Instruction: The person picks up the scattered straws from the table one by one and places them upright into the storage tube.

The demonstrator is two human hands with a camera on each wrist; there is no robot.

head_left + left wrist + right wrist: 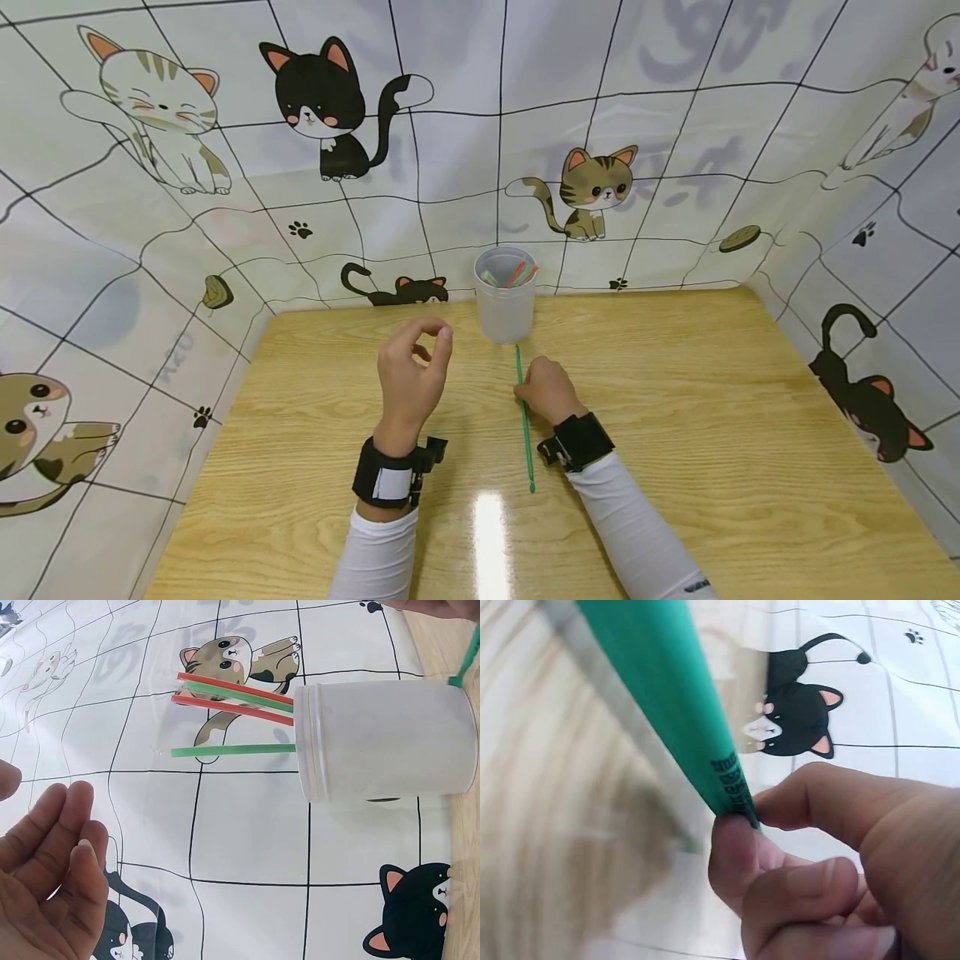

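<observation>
our right hand [546, 388] pinches a long green straw [524, 414] between thumb and fingertips [735, 840], and the straw lies low along the wooden table [712, 433], its far tip just short of the translucent cup [505, 296] that stands ahead of the hand. we judge the pinch sits partway along the shaft so the front end can be steered. the cup already holds red and green straws [232, 697], leaning out past its rim. our left hand [411, 375] hovers to the left of the right one, empty, fingers loosely curled with thumb near forefinger, close to the cup. small dark print runs along the green straw in the right wrist view, but we cannot read it.
</observation>
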